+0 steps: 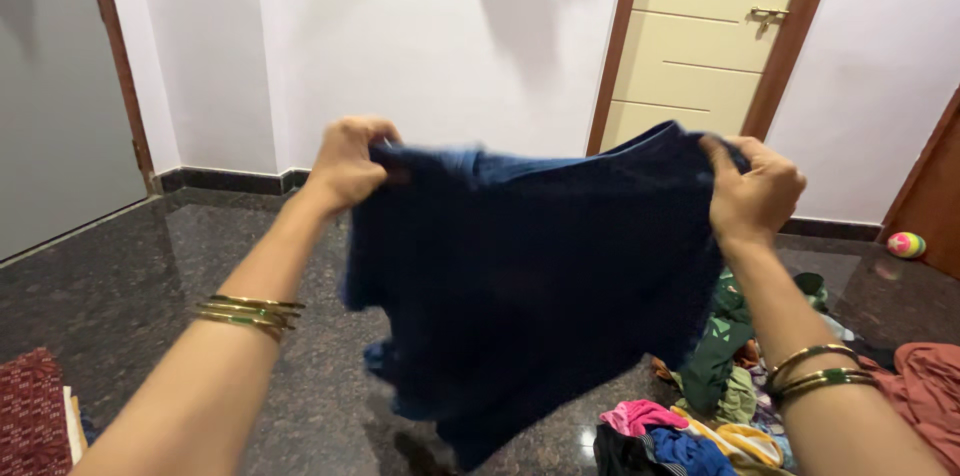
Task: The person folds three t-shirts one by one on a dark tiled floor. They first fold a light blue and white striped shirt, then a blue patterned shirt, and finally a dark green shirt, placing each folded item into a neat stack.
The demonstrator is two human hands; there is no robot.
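While both arms are stretched forward and raised, the left hand (347,164) and the right hand (752,191) hold a dark blue garment (530,286) up in the air between them. Each forearm wears gold bangles near the wrist. The left hand's fingers (372,131) are clenched around one top corner of the garment, with the cloth bunched inside the fist. The right hand's fingers (722,151) pinch the other top corner, the thumb side pressing on the edge of the cloth. The garment hangs down from the two grips, spread wide, and its lower part is folded and crumpled; it seems to be a shirt or shorts, but the shape is not clear. Below it, the dark stone floor (150,286) carries a pile of colourful clothes (700,426) near the right arm.
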